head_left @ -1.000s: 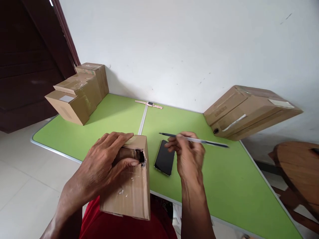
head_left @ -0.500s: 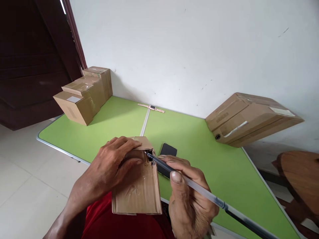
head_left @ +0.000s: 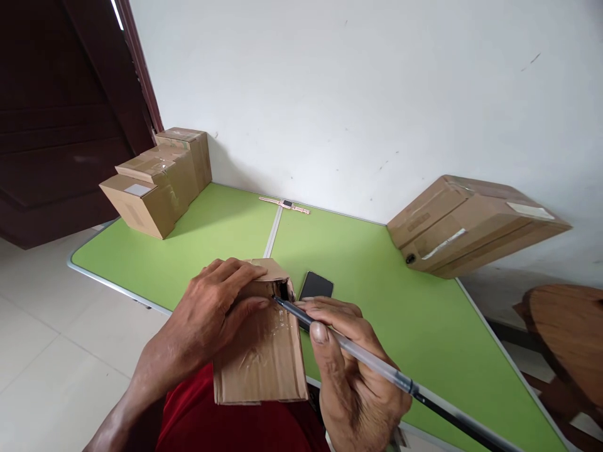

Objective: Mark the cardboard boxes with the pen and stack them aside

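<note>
My left hand grips a small taped cardboard box at the near edge of the green table, fingers over its top and thumb on its front. My right hand holds a clear pen like a tool, with its tip pressed into a torn dark hole near the box's upper right corner. A black phone lies flat on the table just behind my right hand, partly hidden by it.
Stacked cardboard boxes stand at the table's far left corner. A large flat box leans at the far right. A pink wristwatch lies by the wall. A wooden stool stands right of the table.
My right hand swung the pen from above the phone down to the box, put the tip in the torn hole, then slid slightly down. The left hand kept its grip.
</note>
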